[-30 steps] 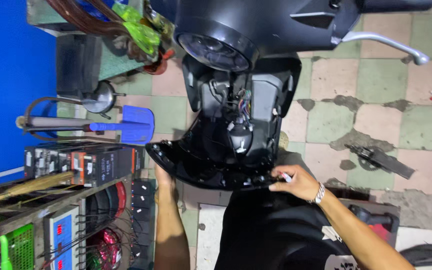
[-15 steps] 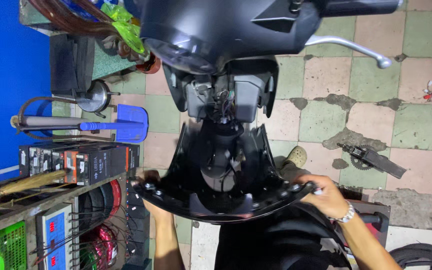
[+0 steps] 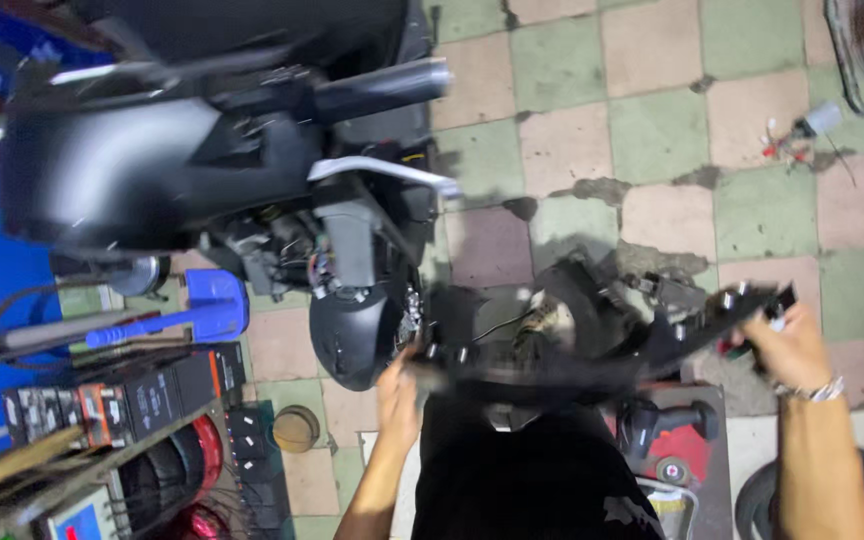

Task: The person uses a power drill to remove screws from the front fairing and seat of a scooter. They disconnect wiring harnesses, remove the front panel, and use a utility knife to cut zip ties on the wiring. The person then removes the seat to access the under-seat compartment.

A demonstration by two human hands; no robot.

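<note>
Black fairing panel point(image 3: 592, 350) has swung clear of the scooter point(image 3: 252, 190) since half a second ago; it is now level, right of the scooter's front. Our left hand point(image 3: 399, 395) grips its near end, right hand point(image 3: 792, 345) closed on the far end. Motion-blurred.

Panel point(image 3: 592, 350) between both hands, scooter point(image 3: 252, 170) behind (boxes point(image 3: 112, 400) left)

A black scooter panel point(image 3: 592, 350) over a floor point(image 3: 672, 130) chequered green and pink.
</note>
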